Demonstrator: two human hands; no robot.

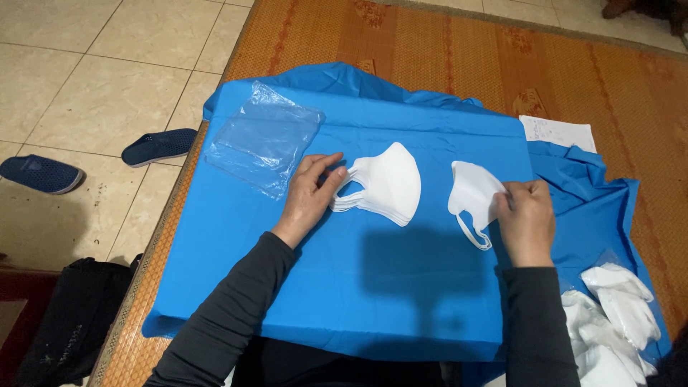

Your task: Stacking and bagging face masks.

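A stack of white face masks (383, 185) lies in the middle of a low surface covered with blue cloth (358, 287). My left hand (309, 193) rests on the stack's left side, its fingers on the ear loops. To the right, my right hand (525, 215) pinches the edge of a single white mask (471, 195), which lies apart from the stack with its ear loop trailing toward me.
A clear plastic bag (264, 136) lies at the cloth's far left. More white masks in a plastic bag (615, 322) sit at the near right. A sheet of paper (559, 132) lies at the far right. Two dark slippers (93, 161) rest on the tiled floor; a woven mat (444, 50) lies underneath.
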